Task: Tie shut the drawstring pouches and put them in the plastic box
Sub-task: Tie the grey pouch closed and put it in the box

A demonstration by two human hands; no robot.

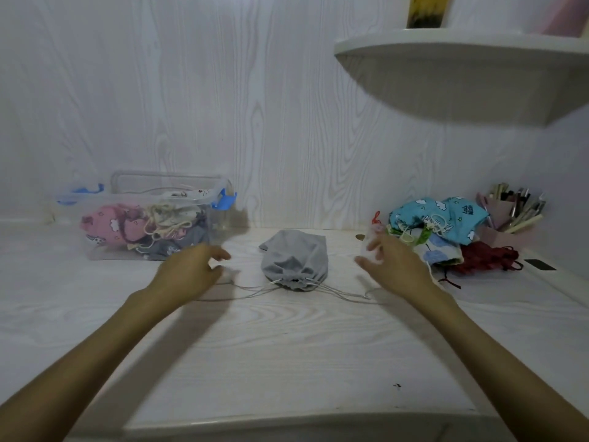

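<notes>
Both hands are out over the desk (287, 346), one each side of a grey drawstring pouch (294, 258). Left hand (188, 272) sits just left of the pouch, back up, fingers loosely curled w/ tips toward the plastic box; motion blur, so can't tell if it's pinching the cord or holding nothing. Right hand (393, 261) is just right of the pouch, fingers part spread & blurred; same thing, grip on the cord can't be made out.

Grey pouch lies on its side mid-desk, neck gathered nearly shut and facing the person. White drawstring cords (251, 290) run out of the neck both ways along the desk, left strands toward the left hand, right strands toward the right hand.

Plastic box (149, 218), clear w/ blue clips, stands at back left near the wall, lid off or tipped behind it. Inside: several pouches already in, incl. a pink one w/ cloud print (108, 223), cream cords on top, darker fabric at right.

Back right, a pile of untied pouches (439, 221): blue cloud-print ones on top, a white/green one under, dark red cord/fabric (487, 258) beside. Behind the pile a pink pen holder (506, 218) full of pens. White corner shelf (462, 74) up top right on the wall.
</notes>
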